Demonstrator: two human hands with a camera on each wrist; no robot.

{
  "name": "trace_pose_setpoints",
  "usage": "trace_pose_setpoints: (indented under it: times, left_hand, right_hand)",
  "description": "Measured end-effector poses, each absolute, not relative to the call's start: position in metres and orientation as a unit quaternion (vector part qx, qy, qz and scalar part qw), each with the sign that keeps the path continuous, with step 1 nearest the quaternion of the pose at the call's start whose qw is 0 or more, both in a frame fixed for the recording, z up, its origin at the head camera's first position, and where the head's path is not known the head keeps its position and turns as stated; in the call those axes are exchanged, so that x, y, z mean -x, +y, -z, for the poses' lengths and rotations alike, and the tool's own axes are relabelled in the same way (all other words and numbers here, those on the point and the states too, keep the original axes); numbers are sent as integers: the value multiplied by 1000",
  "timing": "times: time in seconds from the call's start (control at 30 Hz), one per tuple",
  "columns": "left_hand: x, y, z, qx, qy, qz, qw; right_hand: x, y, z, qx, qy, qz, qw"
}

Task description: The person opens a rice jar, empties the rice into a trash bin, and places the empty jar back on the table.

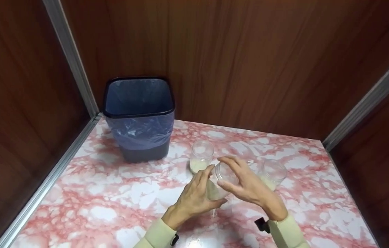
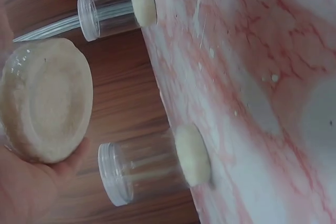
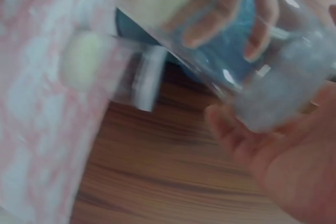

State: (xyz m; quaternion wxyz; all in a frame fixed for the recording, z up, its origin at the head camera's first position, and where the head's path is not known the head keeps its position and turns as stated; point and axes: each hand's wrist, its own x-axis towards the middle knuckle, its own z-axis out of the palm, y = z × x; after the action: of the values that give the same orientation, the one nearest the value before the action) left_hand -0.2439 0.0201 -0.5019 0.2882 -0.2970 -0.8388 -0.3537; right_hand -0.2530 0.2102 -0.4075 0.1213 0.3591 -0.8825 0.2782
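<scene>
A clear jar is tilted between both hands above the table. Its base, turned toward the left wrist camera, shows a pale cream layer inside. My left hand grips the jar near that base. Around the jar's upper end curls my right hand, thumb on one side and fingers on the other. In the right wrist view the jar's top end looks whitish and blurred; left-hand fingers show farther down its wall.
Behind the hands stands a similar jar with pale contents at the bottom; another jar is to the right. A bin with a blue liner stands at the back left. White specks dot the marbled table. Wooden panels enclose it.
</scene>
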Motion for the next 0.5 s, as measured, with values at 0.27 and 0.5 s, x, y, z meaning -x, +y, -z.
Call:
trace_pose_setpoints:
  times: [0.27, 0.5]
  left_hand:
    - [243, 16, 497, 294, -848, 296, 327]
    - [240, 9, 497, 315, -844, 322, 292]
  right_hand:
    - [242, 209, 386, -269, -947, -158, 83]
    - [240, 212, 378, -342, -921, -184, 34]
